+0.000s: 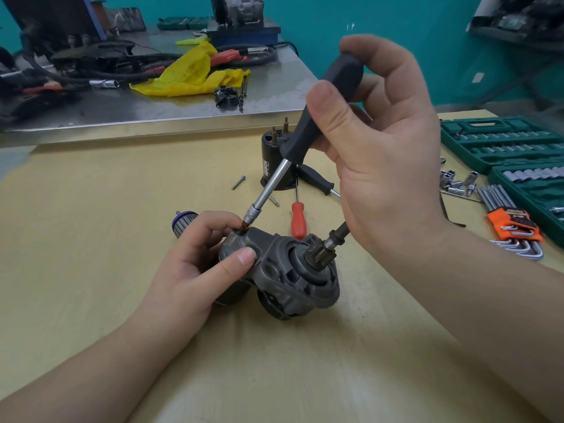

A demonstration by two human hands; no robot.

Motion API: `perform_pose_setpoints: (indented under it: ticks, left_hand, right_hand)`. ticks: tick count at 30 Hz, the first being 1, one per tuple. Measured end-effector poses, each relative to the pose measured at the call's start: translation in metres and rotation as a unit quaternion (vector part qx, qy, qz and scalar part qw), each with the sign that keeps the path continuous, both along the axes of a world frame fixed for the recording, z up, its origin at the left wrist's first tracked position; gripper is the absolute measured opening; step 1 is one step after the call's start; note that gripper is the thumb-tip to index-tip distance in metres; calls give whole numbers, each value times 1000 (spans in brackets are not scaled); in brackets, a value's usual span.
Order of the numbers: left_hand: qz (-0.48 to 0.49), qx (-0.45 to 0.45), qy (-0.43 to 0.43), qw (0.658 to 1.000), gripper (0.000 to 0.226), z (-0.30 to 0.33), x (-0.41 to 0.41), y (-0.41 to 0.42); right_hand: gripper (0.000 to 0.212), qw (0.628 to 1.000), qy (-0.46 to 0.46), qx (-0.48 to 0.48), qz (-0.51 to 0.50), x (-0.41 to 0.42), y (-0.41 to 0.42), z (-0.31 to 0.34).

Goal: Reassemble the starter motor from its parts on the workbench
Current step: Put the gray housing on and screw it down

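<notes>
Two hands busy, frame centre: left hand [195, 264] grips starter housing [287, 279] on desk [91, 270]; right hand [375, 166] clamped round nut driver [308, 129], socket on housing's bolt.

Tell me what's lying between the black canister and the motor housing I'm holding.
In the head view, a red-handled screwdriver and a loose screw lie between the canister and housing.

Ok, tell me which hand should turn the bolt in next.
Right. The right hand already grips the nut driver, its socket seated on the bolt. The left hand steadies the housing.
</notes>
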State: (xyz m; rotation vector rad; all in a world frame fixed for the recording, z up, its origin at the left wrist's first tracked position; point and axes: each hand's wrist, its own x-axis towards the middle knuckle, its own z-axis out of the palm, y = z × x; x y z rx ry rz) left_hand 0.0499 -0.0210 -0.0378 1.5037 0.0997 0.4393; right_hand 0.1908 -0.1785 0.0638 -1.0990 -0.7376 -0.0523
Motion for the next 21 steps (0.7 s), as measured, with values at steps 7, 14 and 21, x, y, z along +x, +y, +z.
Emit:
perform_pose_setpoints:
  ticks: [7,14,21]
  left_hand:
    - [2,4,-1,1000,31,-1,0,0]
    - [1,5,5,1000,39,-1,0,2]
    - [0,-1,1,1000,31,0,0,1]
  right_hand:
    - [29,999,12,23,25,0,-2,-3]
    - [28,1000,-5,11,21,2,0,1]
    - [26,997,14,26,66,2,-2,-2]
